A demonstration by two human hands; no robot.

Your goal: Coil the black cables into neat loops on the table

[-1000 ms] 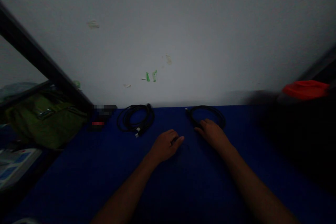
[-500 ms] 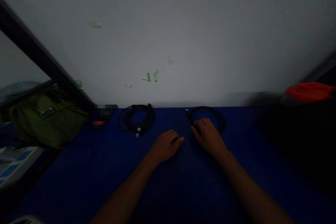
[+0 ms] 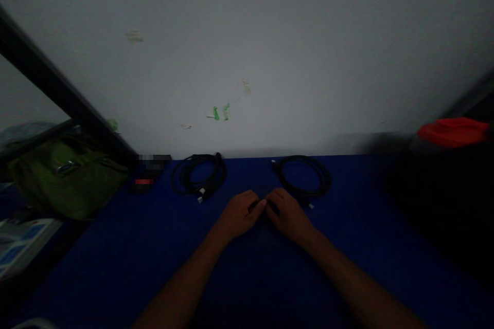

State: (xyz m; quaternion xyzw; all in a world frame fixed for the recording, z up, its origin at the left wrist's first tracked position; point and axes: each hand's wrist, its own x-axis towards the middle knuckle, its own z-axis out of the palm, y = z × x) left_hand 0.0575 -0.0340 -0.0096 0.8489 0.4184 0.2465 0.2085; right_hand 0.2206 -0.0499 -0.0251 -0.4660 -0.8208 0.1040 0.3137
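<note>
Left hand, right hand — both curled, grip unclear | black coiled cables — two

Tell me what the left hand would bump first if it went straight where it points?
The left hand would probably bump the right hand first: they look very close, maybe touching, but depth is unclear.

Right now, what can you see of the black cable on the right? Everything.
The black cable lies flat in a loose, roughly round coil of several turns, looking plastic-sheathed. One pale-tipped connector shows at the coil's far-left edge, another at its near edge. It rests on the blue tabletop, close to the wall. The right hand is just in front; whether they touch is unclear.
</note>
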